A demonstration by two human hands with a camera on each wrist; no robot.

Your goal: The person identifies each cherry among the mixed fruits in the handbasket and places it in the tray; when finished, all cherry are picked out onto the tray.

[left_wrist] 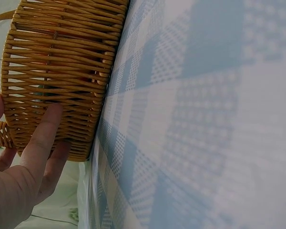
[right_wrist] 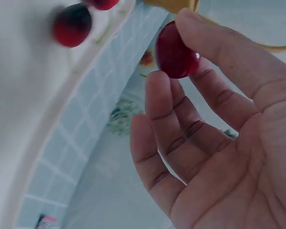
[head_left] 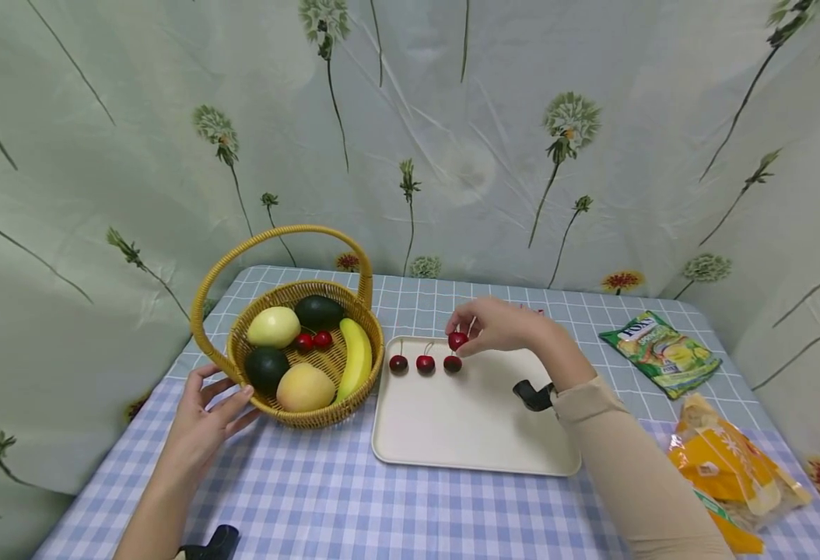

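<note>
My right hand (head_left: pixel 497 327) pinches a dark red cherry (head_left: pixel 457 341) between thumb and fingertips, above the far edge of a cream tray (head_left: pixel 476 424). The held cherry (right_wrist: pixel 176 50) shows up close in the right wrist view. Three more cherries (head_left: pixel 425 364) with stems lie in a row along the tray's far left side. My left hand (head_left: pixel 207 408) rests against the left side of a woven basket (head_left: pixel 319 420), its fingers spread near the handle's foot. The left wrist view shows extended fingers (left_wrist: pixel 35 152) touching the basket's outer wall (left_wrist: pixel 62 62).
Inside the basket are a banana (head_left: pixel 355 358), a peach-like fruit (head_left: pixel 306 387), a pale yellow fruit (head_left: pixel 273 327), two dark green fruits (head_left: pixel 319 313) and two cherries (head_left: pixel 322 340). A green FOX'S packet (head_left: pixel 662 354) and orange packaging (head_left: pixel 728 467) lie at right. A floral curtain hangs behind.
</note>
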